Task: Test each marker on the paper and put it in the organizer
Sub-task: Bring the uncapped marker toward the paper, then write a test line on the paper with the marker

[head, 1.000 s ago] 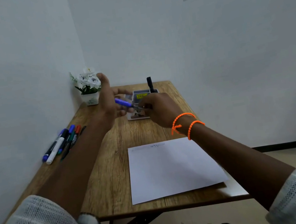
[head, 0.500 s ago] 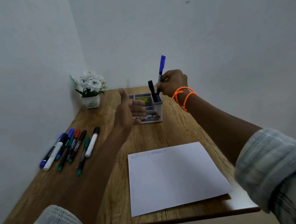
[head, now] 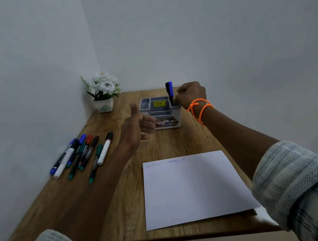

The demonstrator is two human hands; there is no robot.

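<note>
Blue marker [head: 170,92], pinched by right hand [head: 191,94] in organizer [head: 162,112] right cup; left hand [head: 137,126] loosely curled, empty; tipping of organizer was judged possible.

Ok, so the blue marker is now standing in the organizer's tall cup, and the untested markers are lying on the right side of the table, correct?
Not quite. The blue marker does stand in the organizer, in its tall cup, with the right hand beside it. But the untested markers lie on the left side of the table, near the wall, as the head view shows. The paper sits toward the right.
</note>
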